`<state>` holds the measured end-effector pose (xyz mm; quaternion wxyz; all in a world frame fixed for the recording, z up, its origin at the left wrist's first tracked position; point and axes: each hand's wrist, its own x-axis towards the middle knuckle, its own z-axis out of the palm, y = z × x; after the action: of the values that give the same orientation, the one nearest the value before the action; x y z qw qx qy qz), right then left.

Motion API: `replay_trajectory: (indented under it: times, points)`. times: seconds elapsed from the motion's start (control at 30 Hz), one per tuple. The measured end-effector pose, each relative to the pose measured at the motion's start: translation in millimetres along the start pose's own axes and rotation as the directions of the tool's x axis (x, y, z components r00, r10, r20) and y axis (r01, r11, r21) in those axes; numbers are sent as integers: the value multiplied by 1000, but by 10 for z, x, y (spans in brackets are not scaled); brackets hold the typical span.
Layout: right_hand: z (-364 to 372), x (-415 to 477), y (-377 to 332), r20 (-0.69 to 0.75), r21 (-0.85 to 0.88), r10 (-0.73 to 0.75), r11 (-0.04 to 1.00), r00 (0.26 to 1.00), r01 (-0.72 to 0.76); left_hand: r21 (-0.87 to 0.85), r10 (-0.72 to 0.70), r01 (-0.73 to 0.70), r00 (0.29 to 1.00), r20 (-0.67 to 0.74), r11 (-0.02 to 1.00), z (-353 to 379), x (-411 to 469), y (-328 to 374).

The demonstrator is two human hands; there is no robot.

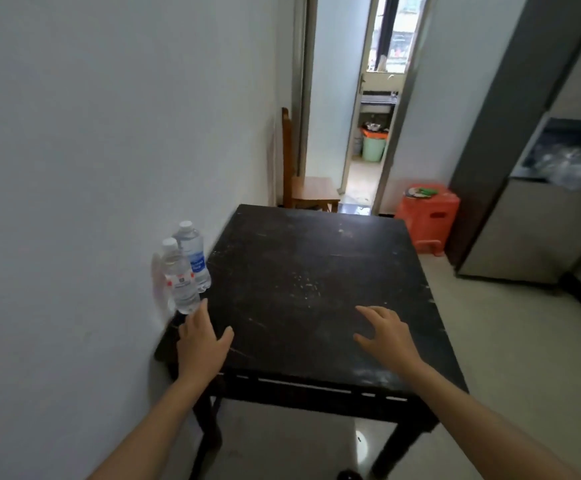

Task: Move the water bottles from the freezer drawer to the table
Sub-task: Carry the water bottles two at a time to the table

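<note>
Two clear water bottles stand upright at the left edge of the dark wooden table, close to the white wall. The nearer bottle has a red and white label; the one behind it has a blue label. My left hand hovers just below the nearer bottle with fingers straight and holds nothing. My right hand is spread over the table's front right part, fingers relaxed, also holding nothing. At the right edge the freezer drawer stands pulled out, with clear bottles dimly visible inside.
A grey fridge body stands at the right. An orange plastic stool sits between it and the table. A wooden chair is behind the table by an open doorway. Pale floor runs along the table's right side.
</note>
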<state>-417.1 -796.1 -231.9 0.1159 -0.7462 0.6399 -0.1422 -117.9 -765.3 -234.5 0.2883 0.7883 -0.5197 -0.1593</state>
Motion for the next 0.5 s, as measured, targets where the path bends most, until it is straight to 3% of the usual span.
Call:
replay_trajectory:
  times: [0.27, 0.3, 0.5]
  points:
    - [-392, -1192, 421, -157, 22, 221, 975, 963, -220, -39, 272, -270, 943, 192, 962, 212, -519, 554]
    - [-550, -1545, 578, -197, 25, 284, 958, 938, -285, -59, 356, -352, 908, 222, 934, 300, -715, 799]
    - [-927, -2481, 984, -274, -9, 387, 914, 880, -405, -123, 529, -516, 801, 281, 848, 542, -1335, 1403]
